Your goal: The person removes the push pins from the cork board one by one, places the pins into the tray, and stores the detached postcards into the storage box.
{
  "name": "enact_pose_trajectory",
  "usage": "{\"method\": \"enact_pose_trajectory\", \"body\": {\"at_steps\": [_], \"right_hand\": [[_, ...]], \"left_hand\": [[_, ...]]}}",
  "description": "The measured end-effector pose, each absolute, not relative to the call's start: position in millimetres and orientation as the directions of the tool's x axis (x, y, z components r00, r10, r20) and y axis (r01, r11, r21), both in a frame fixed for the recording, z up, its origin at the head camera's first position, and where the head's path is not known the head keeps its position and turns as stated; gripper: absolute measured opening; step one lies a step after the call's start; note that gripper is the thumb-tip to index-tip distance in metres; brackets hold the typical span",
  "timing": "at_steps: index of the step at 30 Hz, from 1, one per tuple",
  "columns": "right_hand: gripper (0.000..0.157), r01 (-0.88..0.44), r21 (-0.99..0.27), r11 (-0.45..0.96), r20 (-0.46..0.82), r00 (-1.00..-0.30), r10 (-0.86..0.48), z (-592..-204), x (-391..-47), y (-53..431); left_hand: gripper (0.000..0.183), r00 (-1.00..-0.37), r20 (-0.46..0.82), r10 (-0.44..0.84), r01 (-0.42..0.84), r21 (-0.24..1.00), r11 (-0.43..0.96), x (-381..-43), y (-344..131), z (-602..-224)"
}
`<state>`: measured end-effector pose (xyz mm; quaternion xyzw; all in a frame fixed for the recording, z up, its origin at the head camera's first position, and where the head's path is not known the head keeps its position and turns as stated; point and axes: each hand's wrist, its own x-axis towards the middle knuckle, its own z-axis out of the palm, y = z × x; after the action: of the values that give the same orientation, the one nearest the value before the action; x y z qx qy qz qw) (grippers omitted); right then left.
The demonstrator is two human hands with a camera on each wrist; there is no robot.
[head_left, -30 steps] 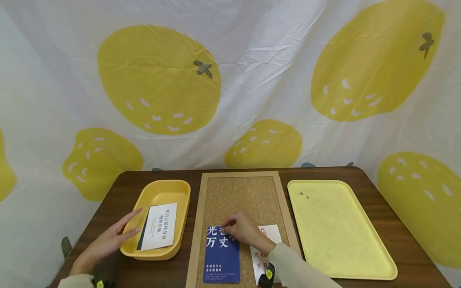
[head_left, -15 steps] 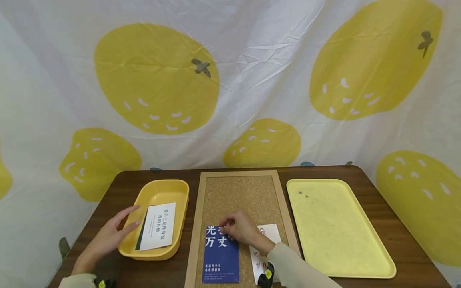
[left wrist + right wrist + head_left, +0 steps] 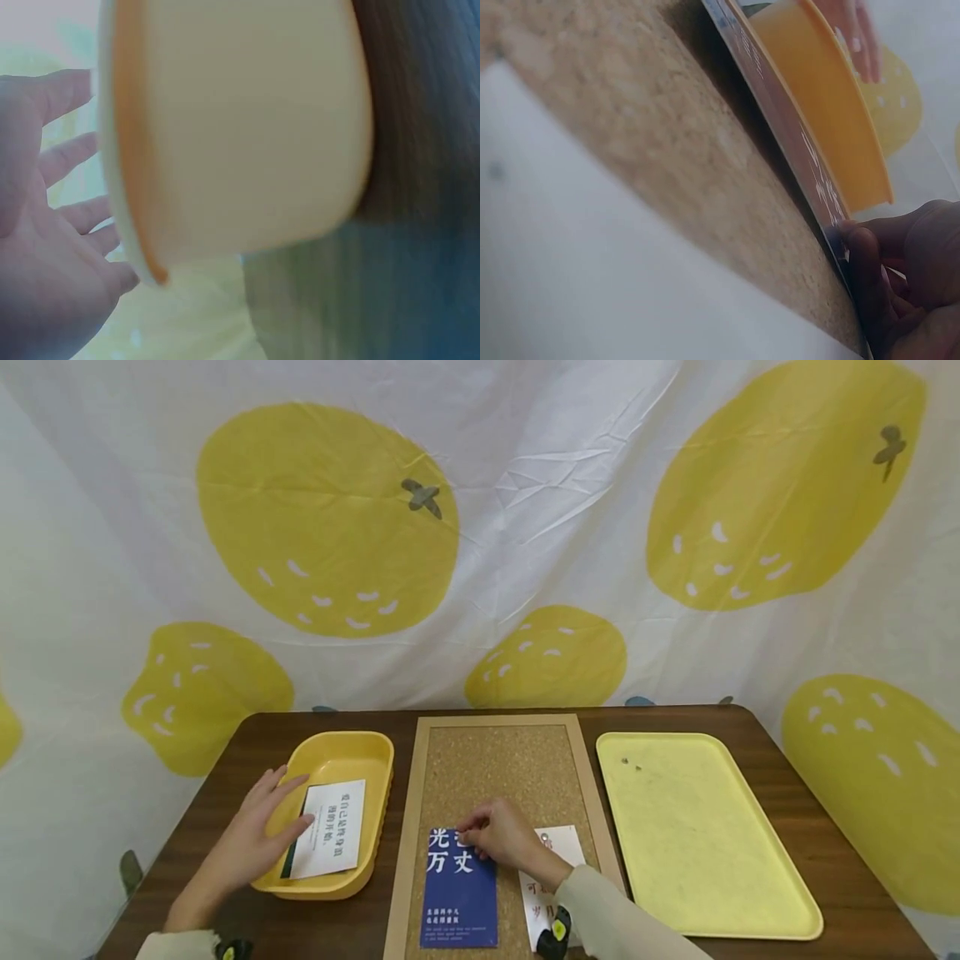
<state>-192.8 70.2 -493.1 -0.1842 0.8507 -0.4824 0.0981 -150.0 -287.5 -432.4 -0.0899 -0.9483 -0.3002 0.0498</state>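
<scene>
Thumb and index finger of my right hand (image 3: 501, 835) pinch a small thing, likely a push pin, against the upper part of a blue card (image 3: 459, 902) with white characters; the fingertips mostly hide it. That card lies on a wood-framed cork board (image 3: 495, 768). In the right wrist view the fingertips meet the blue card (image 3: 810, 161), which stands slightly off the cork along its length. My left hand (image 3: 251, 839) spreads relaxed fingers over the left rim of a yellow-orange bin (image 3: 337, 750). Inside the bin lies a white card (image 3: 337, 818) with dark characters, over a darker one.
A white card with red characters (image 3: 564, 845) lies on the board, partly under my right forearm. Right of the board is a pale yellow tray (image 3: 712, 843) with small dark bits (image 3: 625, 762) near its far left corner. A lemon-print cloth (image 3: 480, 527) hangs behind the table.
My left hand has shifted right and further over the bin, its fingers now overlapping the white card there. The right hand stays at the same spot on the blue card.
</scene>
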Motion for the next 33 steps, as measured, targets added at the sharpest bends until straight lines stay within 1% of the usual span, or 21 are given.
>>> {"method": "enact_pose_trajectory", "body": {"at_steps": [7,12,18,24,29,33], "right_hand": [[0.005,-0.231,-0.856,0.463,0.022,-0.910,-0.414,-493,-193,70],[0.004,-0.236,-0.857,0.458,0.029,-0.910,-0.415,-493,-193,70],[0.004,-0.235,-0.853,0.466,0.026,-0.910,-0.413,-493,-193,70],[0.005,-0.246,-0.847,0.472,0.034,-0.910,-0.413,-495,-193,71],[0.005,-0.267,-0.846,0.461,0.060,-0.907,-0.416,-496,-193,71],[0.005,-0.288,-0.844,0.453,0.081,-0.903,-0.422,-496,-194,71]], "left_hand": [[0.055,-0.933,0.246,0.261,0.356,0.547,0.758,-145,-264,-426],[0.055,-0.913,0.259,0.315,0.406,0.519,0.752,-142,-247,-425],[0.056,-0.883,0.286,0.371,0.466,0.451,0.761,-139,-229,-428],[0.056,-0.865,0.243,0.438,0.501,0.396,0.769,-127,-205,-427],[0.053,-0.809,0.190,0.555,0.581,0.391,0.714,-118,-186,-429],[0.053,-0.770,0.091,0.631,0.603,0.426,0.675,-113,-174,-434]]}}
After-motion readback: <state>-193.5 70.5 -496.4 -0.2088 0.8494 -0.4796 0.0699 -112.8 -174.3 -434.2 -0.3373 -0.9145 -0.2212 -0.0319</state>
